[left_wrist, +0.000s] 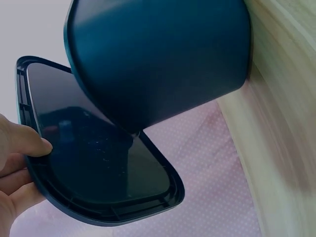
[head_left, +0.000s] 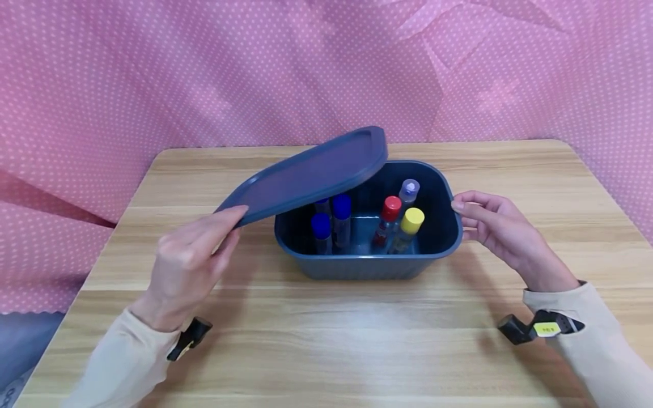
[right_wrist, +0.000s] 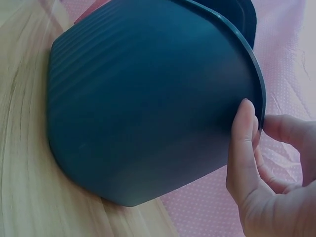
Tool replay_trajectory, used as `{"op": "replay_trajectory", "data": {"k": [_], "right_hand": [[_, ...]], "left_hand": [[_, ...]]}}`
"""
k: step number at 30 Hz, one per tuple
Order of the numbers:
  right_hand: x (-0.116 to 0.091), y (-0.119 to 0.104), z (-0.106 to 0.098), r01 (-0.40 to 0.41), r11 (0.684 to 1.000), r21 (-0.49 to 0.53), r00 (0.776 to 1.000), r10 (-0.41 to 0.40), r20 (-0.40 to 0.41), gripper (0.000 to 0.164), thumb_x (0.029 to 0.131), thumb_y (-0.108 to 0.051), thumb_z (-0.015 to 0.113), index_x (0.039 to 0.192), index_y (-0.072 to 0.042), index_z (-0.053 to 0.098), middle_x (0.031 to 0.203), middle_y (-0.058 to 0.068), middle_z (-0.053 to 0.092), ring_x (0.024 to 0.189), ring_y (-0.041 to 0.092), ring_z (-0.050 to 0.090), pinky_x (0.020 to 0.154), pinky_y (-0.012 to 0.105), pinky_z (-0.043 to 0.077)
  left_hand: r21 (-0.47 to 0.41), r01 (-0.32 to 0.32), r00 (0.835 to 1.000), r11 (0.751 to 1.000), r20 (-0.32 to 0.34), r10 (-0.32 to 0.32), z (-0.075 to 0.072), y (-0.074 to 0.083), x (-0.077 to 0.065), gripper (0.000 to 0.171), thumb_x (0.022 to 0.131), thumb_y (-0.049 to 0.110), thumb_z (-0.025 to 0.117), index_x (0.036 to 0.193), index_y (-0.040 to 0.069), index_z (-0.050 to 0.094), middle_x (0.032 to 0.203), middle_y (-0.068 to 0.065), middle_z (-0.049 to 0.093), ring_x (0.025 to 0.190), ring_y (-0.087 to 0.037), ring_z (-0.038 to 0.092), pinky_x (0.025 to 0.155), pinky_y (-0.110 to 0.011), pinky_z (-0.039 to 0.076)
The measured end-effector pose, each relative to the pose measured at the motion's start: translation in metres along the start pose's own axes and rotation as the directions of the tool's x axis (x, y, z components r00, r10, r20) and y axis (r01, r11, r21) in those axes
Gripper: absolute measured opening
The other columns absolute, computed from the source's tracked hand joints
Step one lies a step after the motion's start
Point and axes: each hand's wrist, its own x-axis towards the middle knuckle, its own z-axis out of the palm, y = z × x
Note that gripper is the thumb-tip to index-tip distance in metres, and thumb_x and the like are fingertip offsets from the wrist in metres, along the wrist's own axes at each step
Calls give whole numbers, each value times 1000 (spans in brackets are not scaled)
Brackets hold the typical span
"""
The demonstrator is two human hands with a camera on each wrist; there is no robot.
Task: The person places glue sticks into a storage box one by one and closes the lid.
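Observation:
In the head view my left hand point(head_left: 191, 258) pinches the near-left end of a dark blue lid point(head_left: 311, 170). The lid is tilted over the left part of a dark blue plastic box point(head_left: 357, 267), its far end raised. Seen from the left wrist, the thumb lies on the lid's underside point(left_wrist: 94, 163), with the other fingers on its outer face. At the box's right end, my right hand point(head_left: 497, 229) pinches the rim between thumb and fingers, one fingertip point(right_wrist: 244, 111) against the outer wall. Small clear bottles with blue caps point(head_left: 342, 205), a red cap point(head_left: 391, 207) and a yellow cap point(head_left: 412, 220) stand inside.
A bottle with a pale translucent cap point(head_left: 410, 188) stands at the back right inside the box. The box sits on a wood-grain table point(head_left: 347, 345). Pink dotted cloth point(head_left: 306, 73) hangs behind the table and at its sides.

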Motion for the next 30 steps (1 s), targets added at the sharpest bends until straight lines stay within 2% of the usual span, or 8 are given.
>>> {"op": "replay_trajectory", "data": {"k": [7,13,17,20,22,24,27,30], "right_hand": [[0,-2,1,19,1000,-16,1000,-19,0,21,100,3,45,102,-1,65,92,6,68,78,15,68,65,30,58],[1,-4,3,26,999,-26,1000,-26,-8,19,99,3,45,103,-2,64,92,5,68,78,15,68,66,30,58],[1,-6,5,49,996,-74,998,-51,-34,16,98,4,47,102,-3,61,88,4,68,71,13,65,61,27,56],[0,-8,8,51,985,-165,995,-65,-79,11,96,3,52,99,-5,59,80,1,65,57,10,52,46,23,38],[-1,-12,11,46,973,-224,991,-73,-115,9,95,1,56,97,-5,61,75,-1,60,52,10,41,45,27,22],[-3,-17,13,59,973,-221,987,-89,-131,9,95,1,56,95,-4,64,74,-1,58,52,11,37,49,31,16],[-5,-25,17,91,983,-160,988,-109,-109,16,97,2,53,96,-1,68,76,3,62,55,12,49,43,24,29],[-5,-31,23,105,991,-81,993,-109,-41,22,99,2,47,102,4,69,85,10,69,68,16,65,55,25,55]], "left_hand": [[-8,-113,994,994,8,113,10,6,8,25,99,7,49,107,-6,69,103,-19,71,90,-35,70,79,-45,56],[-19,-218,976,976,-31,218,21,11,14,22,98,2,51,105,-9,68,102,-20,71,91,-33,70,74,-47,57],[-12,-270,963,963,-22,270,27,14,17,20,97,0,52,104,-9,68,101,-20,71,90,-32,70,75,-45,57],[-4,-308,951,951,-8,308,30,16,18,19,97,-1,52,104,-9,67,100,-21,70,90,-32,70,75,-44,57],[6,-333,943,943,-9,333,32,17,20,19,96,-2,51,104,-10,67,100,-21,70,90,-33,70,75,-44,57],[18,-357,934,934,-12,358,34,19,21,19,96,-5,51,104,-10,66,100,-22,70,90,-33,70,75,-43,57],[31,-389,921,921,-22,390,38,21,23,19,95,-7,50,105,-12,66,100,-23,70,90,-34,69,76,-43,57],[45,-409,911,911,-33,411,41,23,25,17,93,-9,52,104,-13,66,98,-24,70,90,-34,70,77,-44,57]]}}
